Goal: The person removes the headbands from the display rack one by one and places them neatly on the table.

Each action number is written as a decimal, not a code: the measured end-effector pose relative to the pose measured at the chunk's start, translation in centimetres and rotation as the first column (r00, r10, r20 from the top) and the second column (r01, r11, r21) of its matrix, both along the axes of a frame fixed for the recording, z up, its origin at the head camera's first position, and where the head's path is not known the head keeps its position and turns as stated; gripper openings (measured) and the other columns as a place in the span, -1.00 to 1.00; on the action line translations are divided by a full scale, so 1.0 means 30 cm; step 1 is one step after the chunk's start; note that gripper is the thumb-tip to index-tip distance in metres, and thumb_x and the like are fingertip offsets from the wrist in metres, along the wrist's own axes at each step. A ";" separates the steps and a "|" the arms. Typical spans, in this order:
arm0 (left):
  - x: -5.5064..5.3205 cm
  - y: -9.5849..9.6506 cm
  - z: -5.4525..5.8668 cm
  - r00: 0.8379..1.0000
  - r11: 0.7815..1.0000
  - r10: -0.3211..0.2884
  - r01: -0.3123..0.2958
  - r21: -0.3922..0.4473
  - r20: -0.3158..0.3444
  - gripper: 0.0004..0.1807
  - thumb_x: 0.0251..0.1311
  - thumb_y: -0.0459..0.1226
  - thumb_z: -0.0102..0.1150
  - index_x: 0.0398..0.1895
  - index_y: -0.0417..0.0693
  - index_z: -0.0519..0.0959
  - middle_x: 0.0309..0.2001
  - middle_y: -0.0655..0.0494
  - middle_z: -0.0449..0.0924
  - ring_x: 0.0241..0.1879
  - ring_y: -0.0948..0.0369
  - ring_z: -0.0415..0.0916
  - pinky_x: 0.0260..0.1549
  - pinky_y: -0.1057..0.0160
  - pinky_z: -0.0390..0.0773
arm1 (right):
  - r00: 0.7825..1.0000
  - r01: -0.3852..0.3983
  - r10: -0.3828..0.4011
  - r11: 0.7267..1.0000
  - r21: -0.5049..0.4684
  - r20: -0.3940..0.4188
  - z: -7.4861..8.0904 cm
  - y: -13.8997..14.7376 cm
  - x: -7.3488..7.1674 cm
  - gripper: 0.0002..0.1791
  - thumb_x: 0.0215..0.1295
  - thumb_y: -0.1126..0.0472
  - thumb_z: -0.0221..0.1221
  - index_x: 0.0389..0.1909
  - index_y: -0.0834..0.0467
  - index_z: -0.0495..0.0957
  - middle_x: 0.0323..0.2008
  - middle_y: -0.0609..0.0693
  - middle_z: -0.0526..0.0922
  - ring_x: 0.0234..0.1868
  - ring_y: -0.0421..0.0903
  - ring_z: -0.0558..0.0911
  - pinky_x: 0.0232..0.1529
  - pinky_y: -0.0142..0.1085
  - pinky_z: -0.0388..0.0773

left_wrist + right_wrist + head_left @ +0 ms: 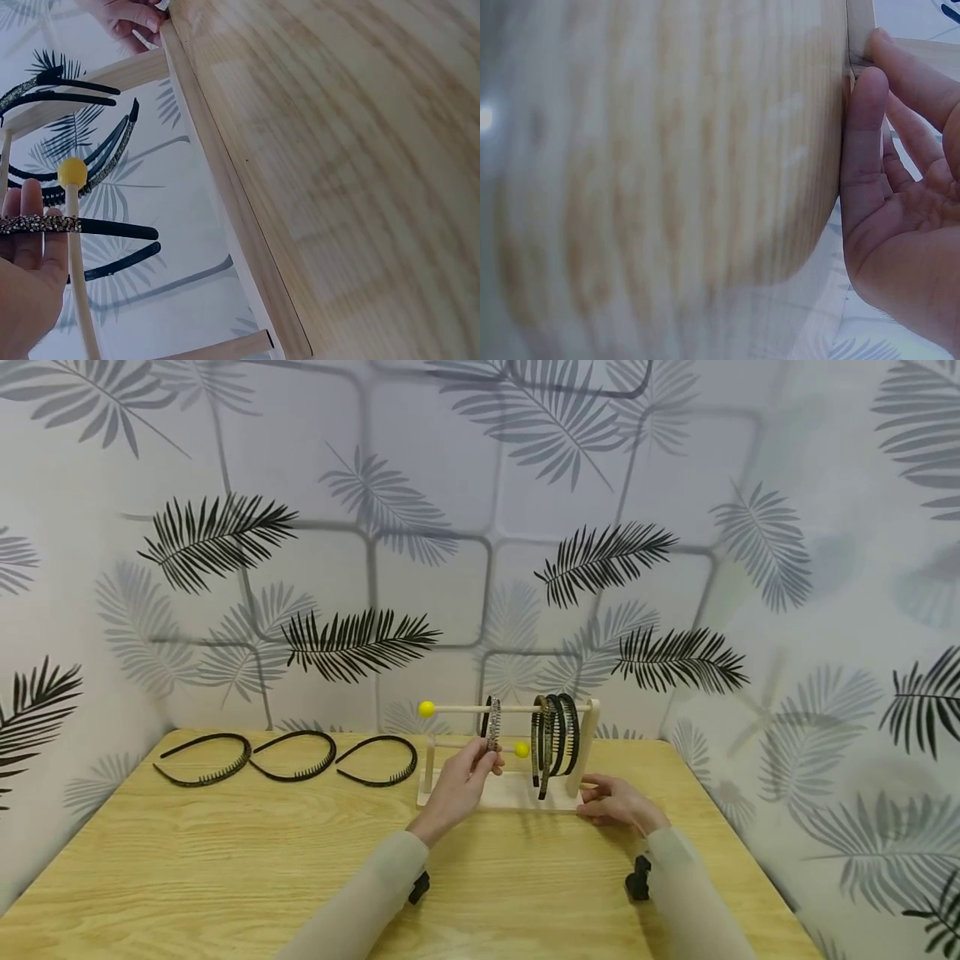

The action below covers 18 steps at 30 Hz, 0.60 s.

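A wooden headband stand [495,795] with two rods tipped by yellow balls stands toward the back of the table. My left hand [459,781] holds a glittery headband [494,720] that hangs over the upper rod, left of the others; in the left wrist view its sparkly band [41,224] crosses the fingers and its dark ends point away. Several headbands [555,735], black and gold-flecked, hang bunched near the stand's right post. My right hand [617,802] grips the right end of the stand's base, thumb and index finger at its corner in the right wrist view.
Three dark toothed headbands [202,779] lie in a row on the wooden table [225,868], left of the stand. Behind the table rises a wall [450,585] with a leaf pattern; a similar wall runs along the right edge.
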State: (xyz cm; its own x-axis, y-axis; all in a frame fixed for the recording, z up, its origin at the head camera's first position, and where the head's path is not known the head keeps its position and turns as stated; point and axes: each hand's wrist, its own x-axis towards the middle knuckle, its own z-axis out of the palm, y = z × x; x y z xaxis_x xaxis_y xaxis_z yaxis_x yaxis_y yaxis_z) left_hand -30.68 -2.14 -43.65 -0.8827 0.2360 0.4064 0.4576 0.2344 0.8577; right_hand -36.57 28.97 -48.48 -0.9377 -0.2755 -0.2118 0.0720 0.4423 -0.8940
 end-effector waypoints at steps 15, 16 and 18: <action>0.004 -0.049 0.017 0.999 0.999 0.043 -0.043 -0.014 0.007 -0.82 0.53 -0.24 -0.12 -0.02 0.00 0.51 -0.21 0.12 0.61 -0.29 0.20 0.58 -0.24 0.24 0.58 | 1.000 0.007 -0.007 1.000 -0.005 0.015 0.005 -0.001 0.008 -0.16 0.24 0.37 0.28 0.48 0.33 0.08 -0.10 0.09 0.53 -0.32 -0.21 0.58 -0.31 -0.37 0.62; 0.004 -0.053 0.017 0.999 0.999 0.046 -0.046 -0.017 0.011 -0.82 0.53 -0.24 -0.12 -0.02 0.00 0.51 -0.21 0.13 0.61 -0.30 0.20 0.57 -0.26 0.28 0.56 | 1.000 0.009 -0.009 1.000 -0.005 0.013 0.004 -0.001 0.007 -0.16 0.25 0.37 0.28 0.48 0.33 0.09 -0.10 0.09 0.53 -0.32 -0.21 0.58 -0.32 -0.38 0.62; 0.004 -0.060 0.016 0.998 0.998 0.055 -0.055 -0.019 0.013 -0.82 0.53 -0.23 -0.12 -0.02 0.01 0.51 -0.22 0.14 0.60 -0.31 0.19 0.56 -0.30 0.30 0.53 | 1.000 0.012 -0.012 1.000 -0.003 0.013 0.001 -0.003 0.005 -0.17 0.25 0.37 0.28 0.48 0.32 0.10 -0.10 0.08 0.53 -0.32 -0.21 0.58 -0.32 -0.38 0.62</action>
